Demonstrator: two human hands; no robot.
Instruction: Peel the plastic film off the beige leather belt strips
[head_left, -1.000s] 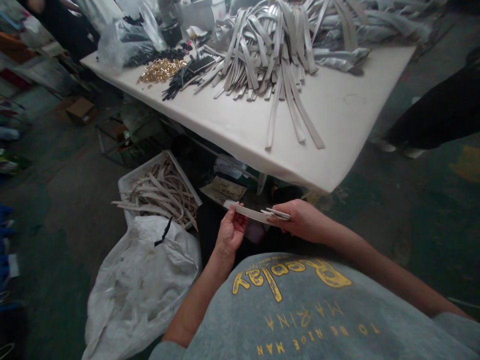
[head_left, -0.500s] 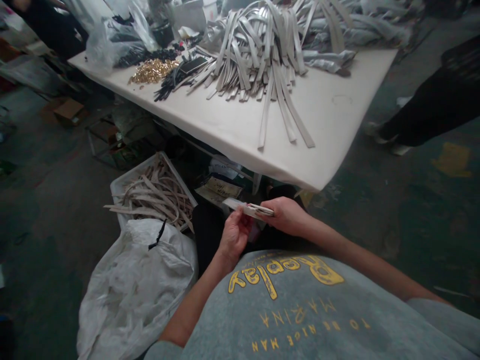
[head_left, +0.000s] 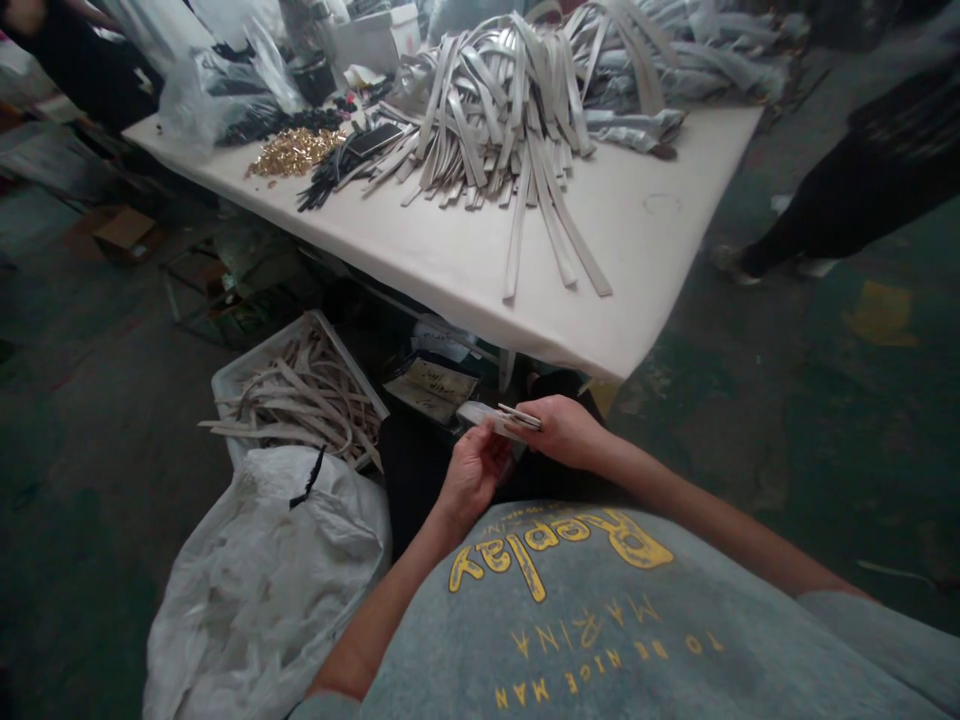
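Observation:
In front of my lap, my right hand (head_left: 568,430) is closed around a small stack of pale straps (head_left: 519,417), whose ends stick out past the fingers to the left. My left hand (head_left: 472,468) is closed too, its thumb and fingers pinching the straps at their left part. A whitish, partly see-through end lies beyond the left fingertips; whether it is strap or film I cannot tell. Above, a large heap of silver-grey straps (head_left: 495,120) lies on the white table (head_left: 450,250), several ends trailing toward its front edge.
Gold metal pieces (head_left: 294,152) and black strips (head_left: 346,165) lie left of the heap. Beside my left leg stand a white crate (head_left: 223,385) of pale strips and a white sack (head_left: 262,590). A co-worker's dark-clothed leg (head_left: 825,200) is at the right.
The view has shifted slightly, so the table and crate sit a little further left. Both hands keep their hold on the straps, and the strap end beyond my left fingers has tilted slightly.

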